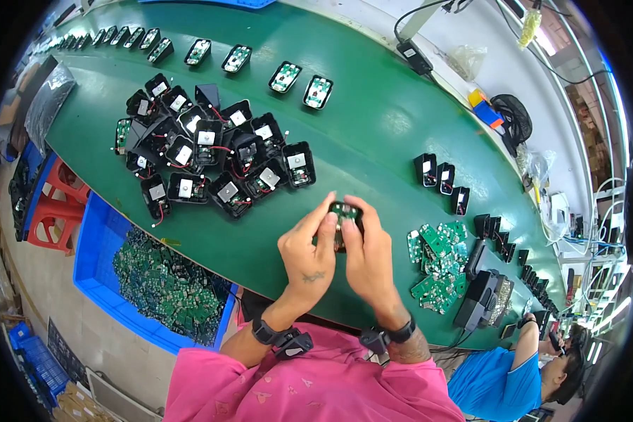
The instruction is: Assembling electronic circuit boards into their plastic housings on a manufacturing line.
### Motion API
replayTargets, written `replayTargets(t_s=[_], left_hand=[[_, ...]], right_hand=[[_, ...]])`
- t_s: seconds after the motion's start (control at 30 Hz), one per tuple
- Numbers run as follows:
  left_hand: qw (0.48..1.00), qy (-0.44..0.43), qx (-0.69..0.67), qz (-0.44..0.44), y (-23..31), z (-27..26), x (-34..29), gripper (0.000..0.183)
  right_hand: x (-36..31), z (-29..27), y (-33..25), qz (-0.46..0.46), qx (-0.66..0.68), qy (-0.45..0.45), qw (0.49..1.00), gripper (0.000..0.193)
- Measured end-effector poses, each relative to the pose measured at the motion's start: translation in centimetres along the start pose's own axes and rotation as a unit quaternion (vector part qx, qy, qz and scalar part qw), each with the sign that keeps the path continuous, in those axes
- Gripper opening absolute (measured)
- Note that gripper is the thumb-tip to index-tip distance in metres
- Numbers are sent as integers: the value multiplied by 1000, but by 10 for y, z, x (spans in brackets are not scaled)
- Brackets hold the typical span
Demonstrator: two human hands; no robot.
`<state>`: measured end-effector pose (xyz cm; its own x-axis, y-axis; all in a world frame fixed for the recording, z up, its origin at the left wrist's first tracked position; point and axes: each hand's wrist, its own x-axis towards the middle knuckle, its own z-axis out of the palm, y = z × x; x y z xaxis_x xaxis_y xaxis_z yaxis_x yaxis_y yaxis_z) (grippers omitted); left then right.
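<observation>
Half-hiding a board [345, 209], left fingers [326, 233] and right fingers [354, 240] grasp it above green tabletop [373, 141]; floor [123, 355] shows lower left.

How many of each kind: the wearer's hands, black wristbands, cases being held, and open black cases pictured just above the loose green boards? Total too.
Left hand and right hand: 2
Black wristbands: 2
Held case with green board: 1
Open black cases above the loose green boards: 3
Total: 8
</observation>
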<state>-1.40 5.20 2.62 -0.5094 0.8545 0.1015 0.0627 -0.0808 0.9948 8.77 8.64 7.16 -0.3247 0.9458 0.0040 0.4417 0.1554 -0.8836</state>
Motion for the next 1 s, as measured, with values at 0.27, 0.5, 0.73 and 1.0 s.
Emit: replayTargets(t_s=[0.27, 0.5, 0.73, 1.0], left_hand=[[982, -58, 115, 137, -17, 3, -13, 33], [983, -71, 125, 116, -23, -5, -11, 19], [979, -94, 131, 125, -17, -1, -10, 16], [992, -107, 28, 66, -11, 7, -18, 52]], right_hand=[[163, -26, 52, 18, 147, 82, 986, 33], [197, -16, 58, 14, -294, 130, 947, 43], [142, -124, 50, -31, -596, 99, 797, 59], [123, -127, 56, 18, -354, 50, 934, 63]])
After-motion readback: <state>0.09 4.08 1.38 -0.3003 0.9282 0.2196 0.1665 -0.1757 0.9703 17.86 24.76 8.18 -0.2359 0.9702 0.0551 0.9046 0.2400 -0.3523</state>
